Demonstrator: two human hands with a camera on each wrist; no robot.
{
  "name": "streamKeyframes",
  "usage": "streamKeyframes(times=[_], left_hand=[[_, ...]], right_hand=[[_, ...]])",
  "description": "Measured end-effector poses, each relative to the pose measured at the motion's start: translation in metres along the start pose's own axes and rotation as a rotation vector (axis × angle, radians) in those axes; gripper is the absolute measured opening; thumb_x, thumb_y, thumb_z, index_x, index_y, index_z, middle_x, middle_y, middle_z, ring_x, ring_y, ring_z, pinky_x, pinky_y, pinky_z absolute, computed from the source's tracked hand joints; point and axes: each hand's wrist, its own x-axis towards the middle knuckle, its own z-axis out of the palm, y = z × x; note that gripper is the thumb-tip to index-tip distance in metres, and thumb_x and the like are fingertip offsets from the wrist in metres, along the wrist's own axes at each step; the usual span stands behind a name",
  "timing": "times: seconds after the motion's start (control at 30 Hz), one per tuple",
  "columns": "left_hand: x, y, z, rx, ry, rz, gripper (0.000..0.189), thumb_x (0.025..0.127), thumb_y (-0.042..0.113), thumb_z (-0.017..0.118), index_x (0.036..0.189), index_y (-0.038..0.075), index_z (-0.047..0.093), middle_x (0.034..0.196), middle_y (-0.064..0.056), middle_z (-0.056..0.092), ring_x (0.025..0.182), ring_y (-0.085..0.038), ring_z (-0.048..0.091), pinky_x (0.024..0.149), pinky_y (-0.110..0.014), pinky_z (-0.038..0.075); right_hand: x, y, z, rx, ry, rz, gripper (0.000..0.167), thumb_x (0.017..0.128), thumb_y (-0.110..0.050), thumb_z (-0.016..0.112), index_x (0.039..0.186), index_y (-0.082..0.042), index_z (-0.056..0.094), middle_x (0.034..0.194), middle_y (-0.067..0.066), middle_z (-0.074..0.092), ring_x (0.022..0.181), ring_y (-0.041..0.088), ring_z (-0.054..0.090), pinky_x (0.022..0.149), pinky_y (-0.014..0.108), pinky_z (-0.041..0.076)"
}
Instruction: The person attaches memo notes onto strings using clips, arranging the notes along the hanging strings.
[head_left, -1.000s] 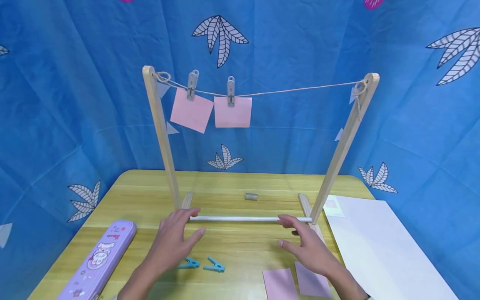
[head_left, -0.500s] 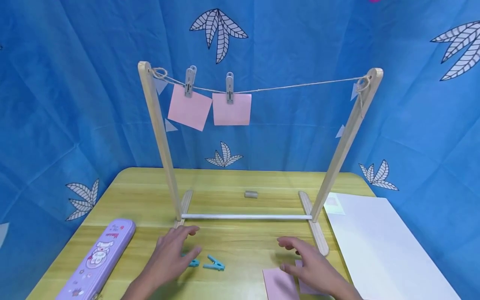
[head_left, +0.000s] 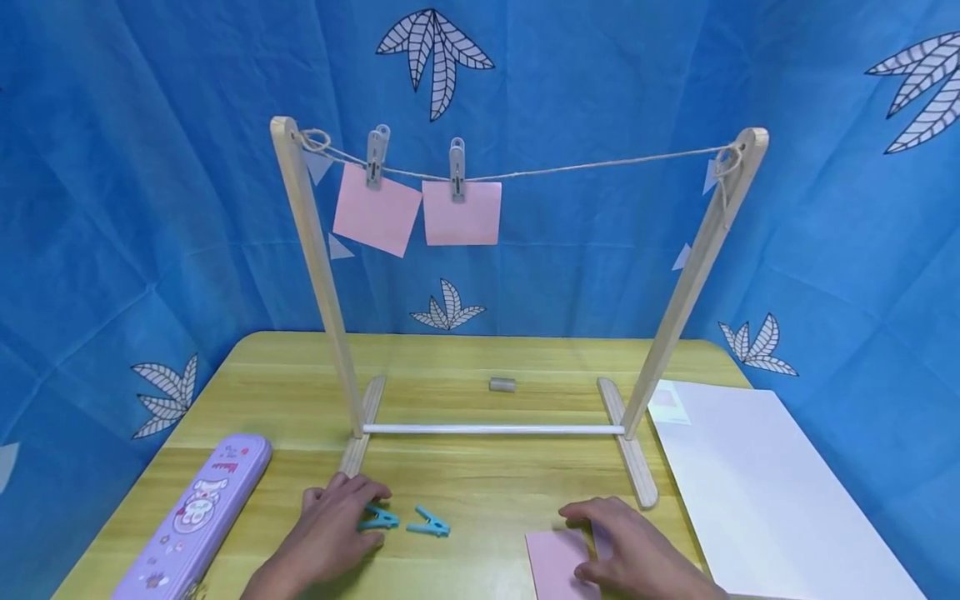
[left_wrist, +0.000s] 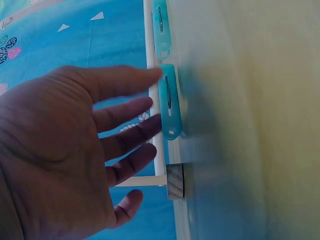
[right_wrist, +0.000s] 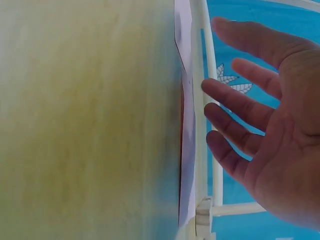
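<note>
My left hand (head_left: 330,529) is low over the table, thumb and fingers apart around a blue clothespin (head_left: 384,518); in the left wrist view, the fingertips are right at that clothespin (left_wrist: 170,102). A second blue clothespin (head_left: 430,523) lies just to its right. Over on the other side, my right hand (head_left: 630,550) hovers above two pink paper squares, fingers loosely bent and gripping nothing. The left square (head_left: 553,554) shows mostly uncovered, while the other square (head_left: 602,542) is largely hidden under the hand.
A wooden frame (head_left: 318,267) carries a string (head_left: 577,168), where grey clothespins (head_left: 457,171) hold two pink squares (head_left: 462,218). Its white crossbar (head_left: 491,429) runs beyond the hands. A purple pencil case (head_left: 198,517) lies left, a white board (head_left: 780,483) right, a small grey cylinder (head_left: 502,384) behind.
Both hands have come down and back from the crossbar, the left to the blue clothespin, the right over the pink squares. The head view has tilted slightly downward.
</note>
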Motion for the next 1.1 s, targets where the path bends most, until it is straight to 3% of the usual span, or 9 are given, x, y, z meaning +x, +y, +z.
streamKeyframes(times=[0.27, 0.5, 0.67, 0.87, 1.1], left_hand=[[-0.0022, -0.0025, 0.0018, 0.071, -0.02, 0.001, 0.033, 0.07, 0.018, 0.08, 0.1, 0.026, 0.069, 0.097, 0.019, 0.06, 0.088, -0.005, 0.043, 0.08, -0.039, 0.031], [-0.0022, -0.004, 0.0003, 0.075, -0.023, -0.008, 0.03, 0.072, 0.013, 0.079, 0.098, 0.027, 0.069, 0.094, 0.018, 0.058, 0.087, -0.006, 0.042, 0.08, -0.04, 0.031], [-0.0018, -0.0046, 0.0012, 0.074, -0.023, -0.007, 0.03, 0.073, 0.01, 0.077, 0.097, 0.027, 0.069, 0.094, 0.018, 0.058, 0.085, -0.006, 0.042, 0.08, -0.038, 0.031], [-0.0016, -0.0049, 0.0023, 0.068, -0.03, -0.012, 0.031, 0.073, 0.01, 0.076, 0.097, 0.028, 0.069, 0.096, 0.018, 0.059, 0.086, -0.006, 0.043, 0.079, -0.038, 0.032], [-0.0016, -0.0045, 0.0021, 0.068, -0.034, -0.015, 0.03, 0.074, 0.01, 0.075, 0.097, 0.029, 0.069, 0.097, 0.019, 0.059, 0.085, -0.005, 0.042, 0.08, -0.038, 0.031]], right_hand=[[0.0008, 0.0024, 0.001, -0.073, 0.028, -0.046, 0.05, 0.07, -0.029, 0.083, 0.116, -0.024, 0.065, 0.11, -0.016, 0.063, 0.099, 0.007, 0.052, 0.086, 0.029, 0.048], [0.0018, 0.0038, 0.0046, -0.119, 0.094, -0.155, 0.052, 0.064, -0.017, 0.083, 0.113, -0.021, 0.066, 0.1, -0.018, 0.062, 0.091, 0.004, 0.05, 0.077, 0.025, 0.045], [0.0037, 0.0049, 0.0048, -0.121, 0.051, -0.123, 0.053, 0.064, -0.017, 0.082, 0.115, -0.023, 0.064, 0.097, -0.019, 0.056, 0.091, 0.003, 0.048, 0.075, 0.025, 0.044], [0.0045, 0.0043, 0.0057, -0.164, 0.07, -0.113, 0.054, 0.062, -0.018, 0.082, 0.113, -0.022, 0.065, 0.097, -0.019, 0.056, 0.091, 0.003, 0.049, 0.076, 0.026, 0.044], [0.0065, 0.0035, 0.0042, -0.07, -0.003, -0.068, 0.046, 0.066, -0.015, 0.079, 0.111, -0.018, 0.067, 0.084, -0.021, 0.051, 0.081, 0.001, 0.04, 0.069, 0.022, 0.035]])
